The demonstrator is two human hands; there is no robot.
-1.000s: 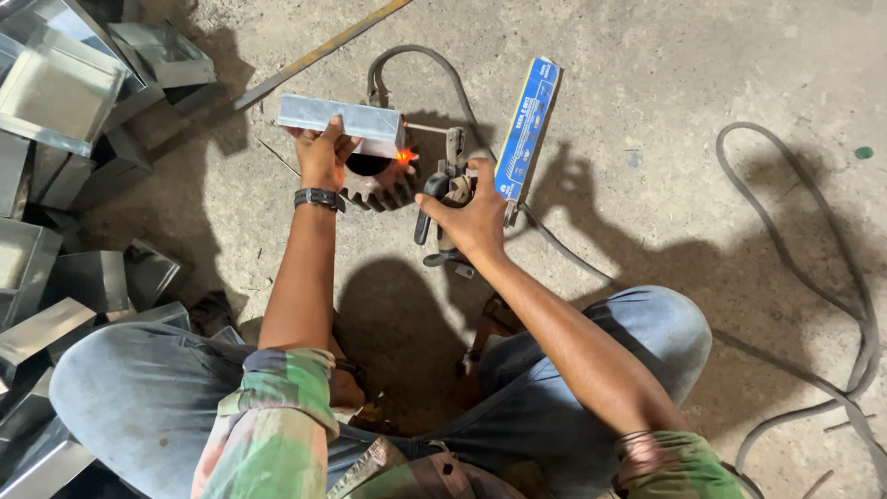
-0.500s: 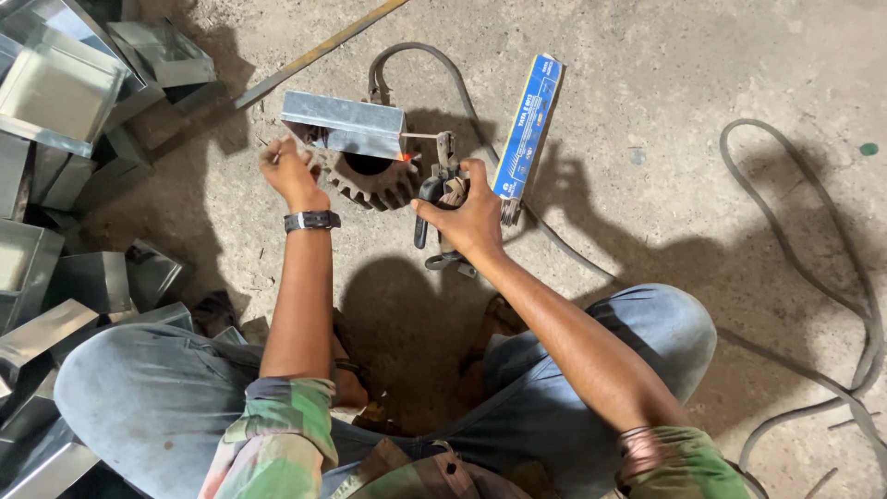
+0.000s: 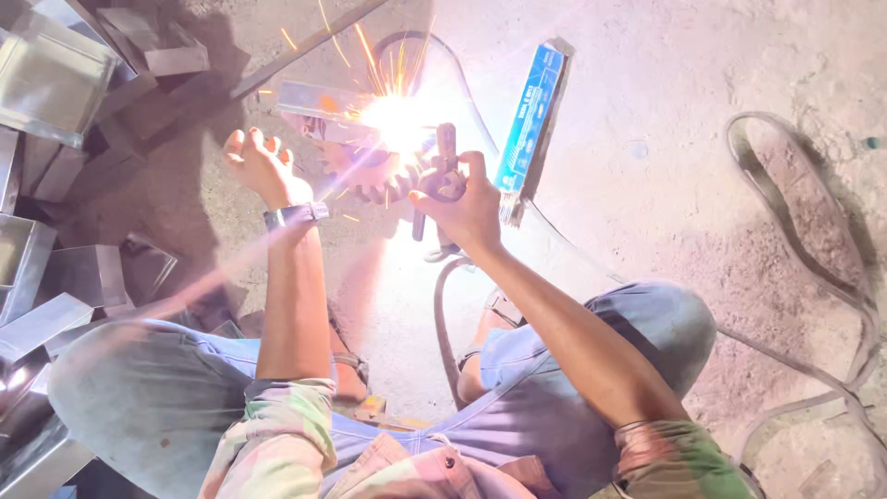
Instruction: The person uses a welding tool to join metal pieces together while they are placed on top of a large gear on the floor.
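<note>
My right hand (image 3: 467,205) is shut on a welding electrode holder (image 3: 445,171), its tip at a bright white arc (image 3: 399,120) that throws sparks. The arc sits where a shiny metal box piece (image 3: 314,100) rests on a toothed gear (image 3: 365,176) on the concrete floor. My left hand (image 3: 259,166) hovers just left of the gear, fingers spread, holding nothing; a dark watch is on its wrist. I am squatting, knees on both sides.
A blue box of welding rods (image 3: 528,115) lies right of the arc. Several shiny sheet-metal boxes (image 3: 55,74) are stacked along the left. A long metal bar (image 3: 305,46) lies behind the work. Cables (image 3: 832,231) loop across the floor at right.
The arc has flared up with sparks, flooding the scene with light. My left hand has let go of the box piece and drawn back to the left, open.
</note>
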